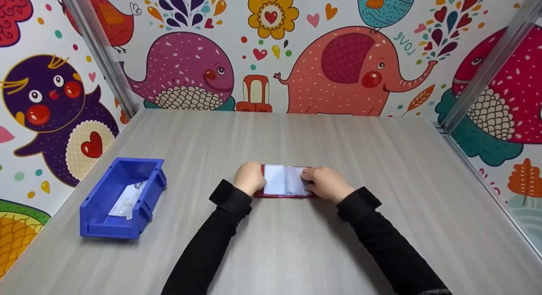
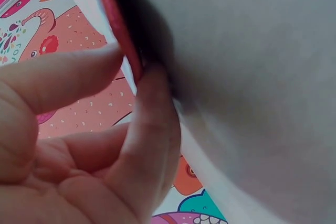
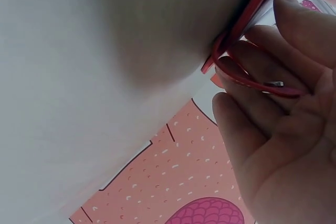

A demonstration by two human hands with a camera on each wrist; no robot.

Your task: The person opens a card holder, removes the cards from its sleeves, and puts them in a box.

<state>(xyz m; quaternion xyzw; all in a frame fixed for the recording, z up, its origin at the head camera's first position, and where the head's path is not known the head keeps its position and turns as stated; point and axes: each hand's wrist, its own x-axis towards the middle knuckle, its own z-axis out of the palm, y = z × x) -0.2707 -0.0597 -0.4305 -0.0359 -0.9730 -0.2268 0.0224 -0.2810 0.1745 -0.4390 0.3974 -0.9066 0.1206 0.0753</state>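
A small red-covered notebook (image 1: pixel 275 180) lies spread on the table in the head view, its white pages facing up. My left hand (image 1: pixel 249 178) pinches its left edge; in the left wrist view the thumb (image 2: pixel 79 72) is on the page side and a finger reaches under the red cover (image 2: pixel 119 22). At the right edge, my right hand (image 1: pixel 328 183) holds the notebook with fingertips over the page. A curved red strap (image 3: pixel 241 80) with a small metal piece loops out against the right fingers in the right wrist view.
On the left of the table (image 1: pixel 271 244) stands a blue bin (image 1: pixel 112 231), with a white printed packet (image 1: pixel 127 202) inside. Walls with cartoon animals border the back and sides, joined by metal corner posts (image 1: pixel 95 45).
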